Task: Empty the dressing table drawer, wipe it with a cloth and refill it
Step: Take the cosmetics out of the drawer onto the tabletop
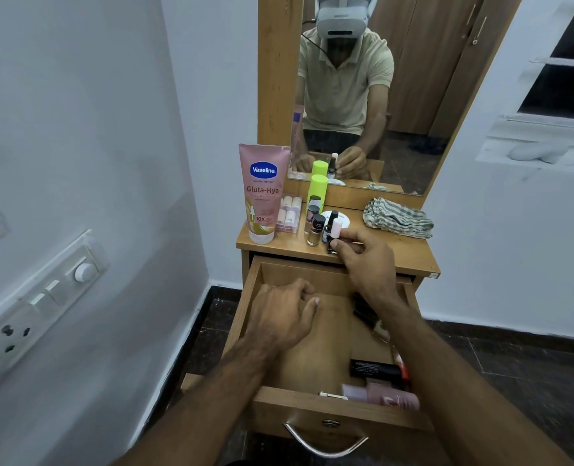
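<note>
The wooden drawer of the dressing table stands pulled out. Inside it, along the right and front, lie a black box, a pink tube and other small cosmetics. My right hand is over the table top and pinches a small bottle with a pale pink cap among other nail polish bottles. My left hand hovers over the drawer's left half with fingers loosely curled, holding nothing. A striped cloth lies bunched on the table top at the right.
A pink Vaseline tube, a small pack of pale sticks, a green-capped spray and a white round lid stand on the table top. A mirror rises behind. A wall with a switch panel is at the left.
</note>
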The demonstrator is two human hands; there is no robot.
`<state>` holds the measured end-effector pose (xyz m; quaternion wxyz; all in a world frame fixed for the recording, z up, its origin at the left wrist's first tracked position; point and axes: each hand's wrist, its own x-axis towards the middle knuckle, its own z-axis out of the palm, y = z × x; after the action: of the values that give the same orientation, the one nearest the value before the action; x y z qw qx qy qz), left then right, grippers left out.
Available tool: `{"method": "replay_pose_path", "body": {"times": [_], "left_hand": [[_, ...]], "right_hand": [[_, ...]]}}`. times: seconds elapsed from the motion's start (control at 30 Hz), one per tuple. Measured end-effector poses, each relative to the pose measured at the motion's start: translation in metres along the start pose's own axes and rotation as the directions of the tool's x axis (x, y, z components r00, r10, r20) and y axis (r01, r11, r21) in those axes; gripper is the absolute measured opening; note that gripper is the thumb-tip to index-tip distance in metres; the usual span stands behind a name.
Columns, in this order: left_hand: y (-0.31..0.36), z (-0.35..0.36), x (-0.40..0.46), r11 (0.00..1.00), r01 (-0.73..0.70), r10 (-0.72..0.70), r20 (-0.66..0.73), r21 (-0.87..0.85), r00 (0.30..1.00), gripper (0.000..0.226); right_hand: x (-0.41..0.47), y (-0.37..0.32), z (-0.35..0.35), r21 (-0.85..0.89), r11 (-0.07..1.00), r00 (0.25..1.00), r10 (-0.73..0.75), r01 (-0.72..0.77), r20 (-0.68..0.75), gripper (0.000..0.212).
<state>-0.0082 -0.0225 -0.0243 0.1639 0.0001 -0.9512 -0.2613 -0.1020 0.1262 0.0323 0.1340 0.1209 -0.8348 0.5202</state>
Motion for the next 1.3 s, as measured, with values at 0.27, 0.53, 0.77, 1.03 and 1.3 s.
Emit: {"method": "replay_pose_path", "body": {"times": [0.27, 0.53, 0.77, 1.03, 1.3], "left_hand": [[0.002, 0.0, -0.002, 1.0, -0.013, 0.014, 0.016, -0.013, 1.0, 0.023], [0.002, -0.002, -0.002, 1.0, -0.001, 0.002, 0.036, -0.004, 0.999, 0.012], [0.003, -0.002, -0.002, 0.999, -0.039, 0.038, 0.087, 0.0, 0.995, 0.011], [0.001, -0.002, -0.004, 1.0, -0.009, 0.007, 0.142, 0.017, 0.99, 0.019], [-0.001, 0.0, -0.003, 1.0, -0.001, -0.003, 0.159, 0.026, 0.987, 0.024]], "right_hand": [[-0.007, -0.004, 0.004, -0.078, 0.997, 0.998, -0.032, 0.029, -0.047, 0.029], [-0.014, -0.007, 0.0, -0.003, 1.0, 1.0, -0.007, 0.007, -0.027, 0.037], [-0.055, 0.039, -0.037, -0.041, 0.952, 0.951, 0.3, -0.304, -0.08, 0.034], [-0.061, 0.043, -0.024, -0.821, 0.569, 0.906, 0.328, 0.037, 0.268, 0.033], [-0.061, 0.042, -0.025, -0.855, 0.507, 0.925, 0.264, 0.108, 0.273, 0.044]]}}
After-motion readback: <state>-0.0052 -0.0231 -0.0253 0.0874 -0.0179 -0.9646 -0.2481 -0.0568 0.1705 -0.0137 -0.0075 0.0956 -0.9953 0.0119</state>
